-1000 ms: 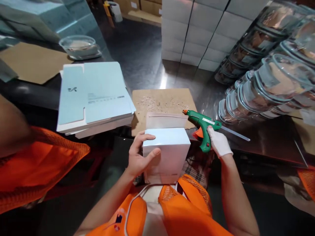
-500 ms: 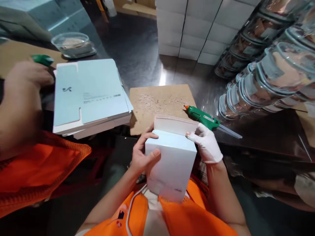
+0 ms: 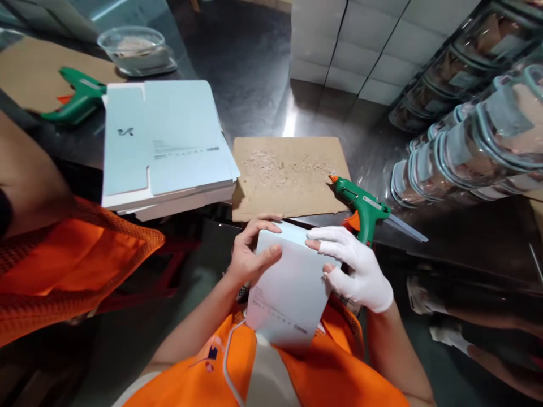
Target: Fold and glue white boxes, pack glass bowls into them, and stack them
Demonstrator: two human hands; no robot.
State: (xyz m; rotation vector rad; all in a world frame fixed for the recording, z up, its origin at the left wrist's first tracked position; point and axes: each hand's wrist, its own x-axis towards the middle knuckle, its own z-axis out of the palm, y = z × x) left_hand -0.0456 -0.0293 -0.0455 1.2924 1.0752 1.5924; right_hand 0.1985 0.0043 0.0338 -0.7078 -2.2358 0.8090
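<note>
The steel table stretches away from you, dark and glossy, with a wall of stacked white boxes at the far side and rows of lidded glass bowls leaning along the right. To your left, near the table edge, lies a stack of flat pale blue carton blanks, and just right of it a brown cardboard sheet flecked with glue crumbs. A person in an orange mesh vest sits close on your left. You hold the pale blue box in front of your chest, below the near edge of the table, its printed face tilted up toward you. Your right hand, in a white glove, is laid across the box's far right corner with fingers spread over the top. Your bare left hand clasps the box's far left corner, thumb on the face. A green glue gun rests on the table just beyond your right hand; a second green glue gun lies far left, near a lone glass bowl.
</note>
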